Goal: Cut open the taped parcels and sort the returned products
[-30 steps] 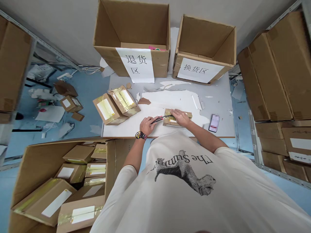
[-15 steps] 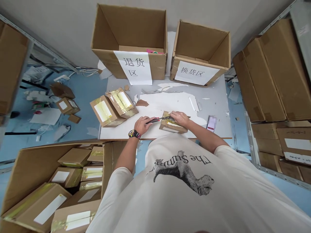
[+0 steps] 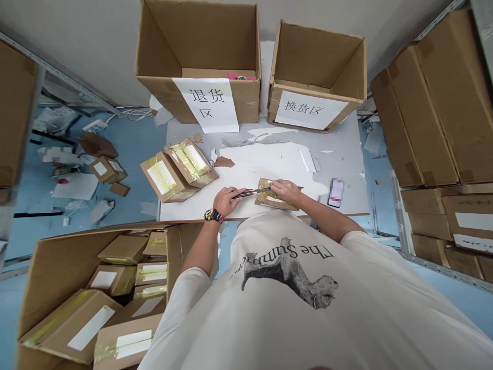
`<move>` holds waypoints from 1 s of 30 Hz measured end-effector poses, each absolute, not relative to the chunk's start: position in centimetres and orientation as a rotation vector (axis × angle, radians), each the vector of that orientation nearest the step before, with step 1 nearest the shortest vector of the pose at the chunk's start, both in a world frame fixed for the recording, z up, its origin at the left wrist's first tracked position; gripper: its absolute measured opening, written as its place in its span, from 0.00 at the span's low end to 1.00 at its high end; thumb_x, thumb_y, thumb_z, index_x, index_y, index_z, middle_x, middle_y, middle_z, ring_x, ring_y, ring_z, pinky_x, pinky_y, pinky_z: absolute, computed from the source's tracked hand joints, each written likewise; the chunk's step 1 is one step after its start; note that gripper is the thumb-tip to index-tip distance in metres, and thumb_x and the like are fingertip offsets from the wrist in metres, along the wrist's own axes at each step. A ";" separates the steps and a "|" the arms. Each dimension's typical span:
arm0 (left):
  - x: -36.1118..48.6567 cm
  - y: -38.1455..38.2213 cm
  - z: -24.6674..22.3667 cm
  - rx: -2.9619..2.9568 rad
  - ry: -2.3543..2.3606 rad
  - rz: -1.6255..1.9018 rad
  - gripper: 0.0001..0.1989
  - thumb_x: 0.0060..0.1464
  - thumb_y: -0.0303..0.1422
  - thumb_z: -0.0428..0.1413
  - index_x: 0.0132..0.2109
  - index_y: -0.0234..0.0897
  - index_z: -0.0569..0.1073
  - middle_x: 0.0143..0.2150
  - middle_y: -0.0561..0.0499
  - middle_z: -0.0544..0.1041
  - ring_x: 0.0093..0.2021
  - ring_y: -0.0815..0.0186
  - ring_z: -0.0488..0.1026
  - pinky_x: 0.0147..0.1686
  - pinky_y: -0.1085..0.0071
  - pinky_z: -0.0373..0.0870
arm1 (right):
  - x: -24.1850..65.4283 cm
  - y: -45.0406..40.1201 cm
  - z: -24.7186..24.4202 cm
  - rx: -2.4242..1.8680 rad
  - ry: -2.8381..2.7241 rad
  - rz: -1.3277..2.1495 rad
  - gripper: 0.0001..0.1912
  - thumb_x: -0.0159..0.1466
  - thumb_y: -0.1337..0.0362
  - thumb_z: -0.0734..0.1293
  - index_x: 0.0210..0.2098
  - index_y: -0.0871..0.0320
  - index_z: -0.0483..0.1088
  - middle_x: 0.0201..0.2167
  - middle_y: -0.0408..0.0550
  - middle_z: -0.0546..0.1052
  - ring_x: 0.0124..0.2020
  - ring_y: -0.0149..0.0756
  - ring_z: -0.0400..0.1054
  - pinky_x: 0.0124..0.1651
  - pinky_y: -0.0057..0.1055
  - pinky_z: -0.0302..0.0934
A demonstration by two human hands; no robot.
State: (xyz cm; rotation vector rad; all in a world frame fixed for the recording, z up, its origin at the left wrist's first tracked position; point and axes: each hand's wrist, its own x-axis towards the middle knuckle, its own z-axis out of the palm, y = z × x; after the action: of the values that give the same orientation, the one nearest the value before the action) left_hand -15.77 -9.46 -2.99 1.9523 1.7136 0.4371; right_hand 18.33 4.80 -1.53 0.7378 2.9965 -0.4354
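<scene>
My left hand, with a watch on its wrist, is closed around the black and red handles of what looks like a pair of scissors. Its metal part points right, over the top of a small taped cardboard box. On top of that box lies my right hand, fingers curled down and closed on it beside the metal tip. The fingers hide part of the box and the tool's end. The box sits near the table's front edge, with yellowish tape and a white label.
Two taped boxes stand on the table at left. Behind are two large labelled open cartons. A phone lies at right. A big carton of small parcels stands front left; shelved boxes rise at right.
The view has shifted slightly. Both hands keep nearly the same place at the small box, the tool still in my left hand. The phone's screen looks different.
</scene>
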 end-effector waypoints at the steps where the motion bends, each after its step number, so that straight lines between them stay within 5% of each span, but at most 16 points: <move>1: -15.4 -9.3 -2.9 1.966 1.703 0.410 0.27 0.81 0.47 0.52 0.76 0.52 0.81 0.58 0.41 0.85 0.52 0.49 0.77 0.58 0.52 0.74 | 18.4 4.7 -1.6 0.730 3.000 -0.440 0.24 0.85 0.69 0.54 0.59 0.56 0.81 0.50 0.57 0.85 0.52 0.46 0.76 0.56 0.39 0.70; 8: -13.3 -8.2 -2.3 2.046 1.649 0.301 0.26 0.80 0.46 0.53 0.76 0.57 0.81 0.57 0.41 0.84 0.51 0.47 0.75 0.55 0.50 0.73 | 18.9 3.9 -1.4 0.704 3.004 -0.448 0.23 0.86 0.65 0.54 0.53 0.55 0.81 0.46 0.56 0.83 0.48 0.46 0.75 0.54 0.39 0.69; 15: -16.0 -10.0 -3.3 1.991 1.747 0.382 0.27 0.81 0.49 0.50 0.76 0.52 0.81 0.57 0.40 0.84 0.51 0.49 0.76 0.55 0.52 0.74 | 20.0 2.6 -1.4 0.767 3.045 -0.505 0.24 0.84 0.68 0.55 0.61 0.55 0.82 0.48 0.57 0.84 0.51 0.47 0.76 0.58 0.41 0.70; 21: -17.7 -11.2 -2.9 2.004 1.646 0.529 0.28 0.80 0.52 0.53 0.74 0.50 0.83 0.57 0.41 0.86 0.51 0.48 0.78 0.57 0.51 0.76 | 19.0 3.3 -0.2 0.998 2.985 -0.354 0.25 0.80 0.75 0.59 0.68 0.55 0.79 0.49 0.55 0.86 0.48 0.47 0.76 0.52 0.39 0.66; 24: -18.0 -12.5 -3.0 1.907 1.714 0.629 0.28 0.79 0.53 0.55 0.74 0.48 0.82 0.59 0.41 0.86 0.56 0.47 0.80 0.61 0.51 0.76 | 19.0 3.8 0.7 1.142 2.908 -0.357 0.25 0.82 0.71 0.60 0.72 0.55 0.77 0.49 0.56 0.88 0.48 0.49 0.77 0.53 0.40 0.66; 30: -16.9 -13.5 -6.0 1.461 2.108 0.660 0.26 0.75 0.44 0.57 0.73 0.41 0.80 0.60 0.39 0.85 0.61 0.45 0.81 0.64 0.52 0.75 | 21.5 2.5 1.1 1.395 2.779 -0.458 0.21 0.86 0.60 0.60 0.63 0.56 0.83 0.49 0.58 0.89 0.49 0.53 0.79 0.55 0.43 0.66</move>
State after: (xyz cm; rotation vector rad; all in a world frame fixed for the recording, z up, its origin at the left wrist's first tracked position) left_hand -16.86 -13.45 -6.01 1.4606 2.1076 0.6600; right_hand 21.52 2.53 1.12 1.3950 2.7791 -0.4583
